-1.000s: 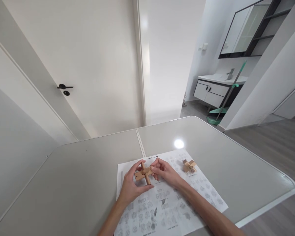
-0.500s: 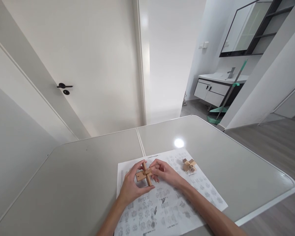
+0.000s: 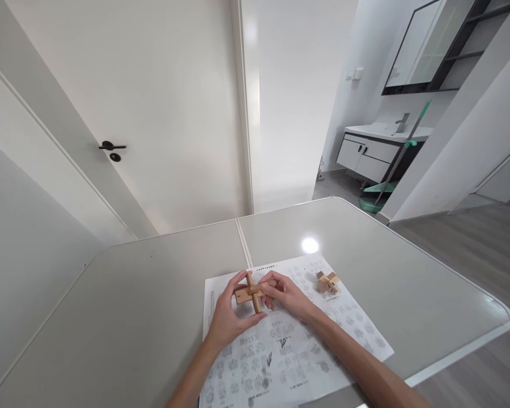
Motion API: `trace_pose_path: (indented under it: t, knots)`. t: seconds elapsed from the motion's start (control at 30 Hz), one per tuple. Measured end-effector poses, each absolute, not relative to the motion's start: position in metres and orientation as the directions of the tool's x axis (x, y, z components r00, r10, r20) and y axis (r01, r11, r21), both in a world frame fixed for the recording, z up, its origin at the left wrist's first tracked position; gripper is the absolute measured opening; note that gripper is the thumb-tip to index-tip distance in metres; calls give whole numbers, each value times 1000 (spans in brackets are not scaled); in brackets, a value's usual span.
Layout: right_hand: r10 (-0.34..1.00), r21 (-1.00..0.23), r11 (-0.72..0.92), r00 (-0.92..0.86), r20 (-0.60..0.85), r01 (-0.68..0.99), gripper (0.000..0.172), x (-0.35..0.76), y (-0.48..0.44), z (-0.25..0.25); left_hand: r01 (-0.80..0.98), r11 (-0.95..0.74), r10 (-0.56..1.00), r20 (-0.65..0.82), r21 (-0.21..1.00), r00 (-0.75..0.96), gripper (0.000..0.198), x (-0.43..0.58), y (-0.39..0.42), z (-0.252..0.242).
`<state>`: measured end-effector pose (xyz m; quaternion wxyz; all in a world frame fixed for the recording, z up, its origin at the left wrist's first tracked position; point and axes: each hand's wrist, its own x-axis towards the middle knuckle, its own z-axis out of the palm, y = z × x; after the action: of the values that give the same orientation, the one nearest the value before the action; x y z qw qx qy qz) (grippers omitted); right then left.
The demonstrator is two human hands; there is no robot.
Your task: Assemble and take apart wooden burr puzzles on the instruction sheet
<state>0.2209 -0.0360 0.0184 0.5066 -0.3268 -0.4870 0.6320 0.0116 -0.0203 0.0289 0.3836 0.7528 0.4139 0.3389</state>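
Head cam view, looking down over a grey surface (image 3: 131,317) with a seam down the middle. A wooden cross puzzle (image 3: 250,294) is held between both hands over the far left part of a printed instruction sheet (image 3: 289,345). Whether it's resting on the paper or lifted just clear can't be told.

Two parts can be made out. A flat, wider bar is laid roughly left to right, tipped up a little toward the right. A thinner stick is crossed through it, with its long axis running away from the body and its far end leaning slightly left.

The left hand (image 3: 226,320) is wrapped round the left side. Its fingers (image 3: 237,279) are curled over the far end of the stick and the thumb is tucked by the near end, so that side is properly gripped. The right hand (image 3: 289,299) is brought in from the right, with its fingers (image 3: 268,286) pinched on the right end of the flat bar.

So the puzzle is clasped from both sides, with the bar's long axis lined up between the two hands. Neither hand is really nearer since both are touching it, though more of it is covered by the left.

A second wooden puzzle cluster (image 3: 327,282) can be seen on the sheet, untouched, to the right of the right hand and apart from it. Past the surface, a white door with a black door handle (image 3: 111,149) is visible, plus a bathroom vanity (image 3: 365,154) with a green mop (image 3: 409,144) propped in front of it.
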Motion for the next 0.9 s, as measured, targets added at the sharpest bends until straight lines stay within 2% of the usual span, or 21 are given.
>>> trace_pose_path:
  t: [0.13, 0.2, 0.23, 0.33, 0.37, 0.53, 0.9]
  knots:
    - [963, -914, -40, -258, 72, -403, 42, 221, -34, 13, 308, -280, 908, 147, 909, 392, 99, 12, -17, 23]
    - [968, -888, -56, -243, 64, -456, 42, 222, -32, 11, 303, -242, 912, 110, 922, 394, 95, 13, -16, 21]
    - [970, -872, -64, -234, 60, -485, 41, 222, -31, 10, 313, -233, 910, 93, 921, 403, 85, 13, -15, 21]
    - [975, -821, -98, -221, 35, -562, 41, 223, -30, 10, 351, -268, 887, 87, 897, 453, 35, 15, -14, 22]
    - [975, -805, -113, -222, 23, -582, 41, 223, -30, 10, 357, -289, 878, 98, 888, 468, 26, 15, -14, 22]
    - [964, -762, -185, -266, -18, -620, 40, 223, -29, 10, 360, -334, 878, 148, 871, 455, 28, 16, -13, 22]
    - [877, -786, -317, -479, -30, -531, 39, 228, -33, 11, 323, -357, 887, 210, 877, 411, 29, 14, -13, 23]
